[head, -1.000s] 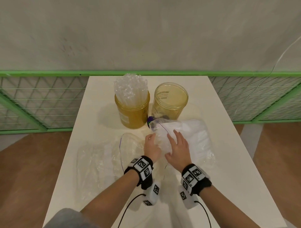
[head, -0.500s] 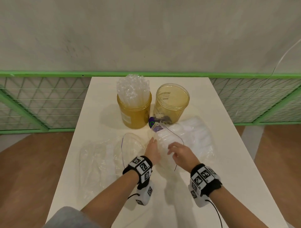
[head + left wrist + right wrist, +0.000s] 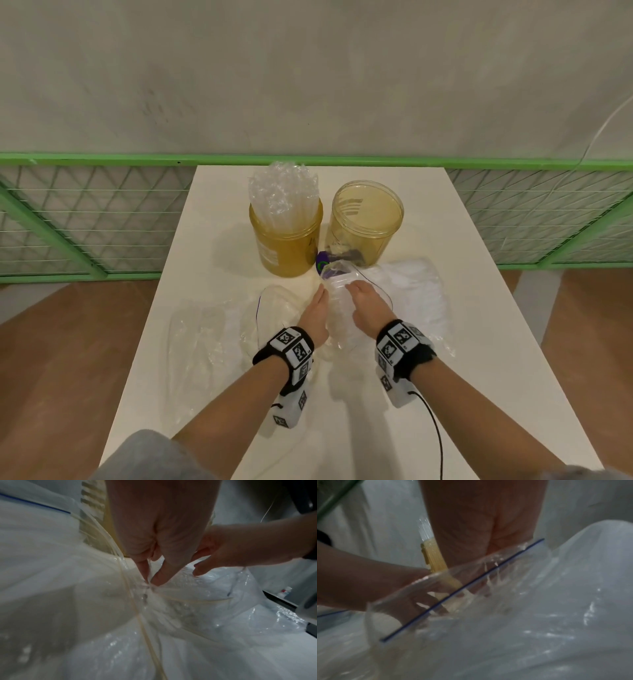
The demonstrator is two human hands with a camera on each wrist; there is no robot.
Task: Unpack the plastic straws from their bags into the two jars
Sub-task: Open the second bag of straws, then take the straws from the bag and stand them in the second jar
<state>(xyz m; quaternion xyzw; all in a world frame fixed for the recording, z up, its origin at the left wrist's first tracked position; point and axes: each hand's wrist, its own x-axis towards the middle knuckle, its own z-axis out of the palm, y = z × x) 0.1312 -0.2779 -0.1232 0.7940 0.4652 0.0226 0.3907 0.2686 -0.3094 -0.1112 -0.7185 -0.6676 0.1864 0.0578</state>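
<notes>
**Second straw bag opened at its mouth**

At the middle of the table [image 3: 445, 212], in front of the two jars, the mouth of the full bag [image 3: 411, 294] had been pulled open. One second before, the right hand [image 3: 368, 303] had lain flat on top of the bag with straight fingers; it was now turned down at the opening, and the blue-edged rim [image 3: 465, 586] had been lifted into an arch over the fingers. From this it was judged that the opening step was nearly complete and that removal of the straws could follow.

The left hand [image 3: 313, 313] was held with its palm to the bag's left side. A fold of film at the mouth was pinched between its thumb [image 3: 161, 576] and forefinger. The right hand's fingers were curled downward over the rim; seen through the film, they appeared hooked on the bag's edge, though the exact contact could not be told.

The left jar [image 3: 284, 246] was already filled with upright straws [image 3: 282, 192]. The right jar [image 3: 368, 219] stood empty just behind the bag's mouth. An emptied bag [image 3: 205, 329] lay flat to the left.
</notes>
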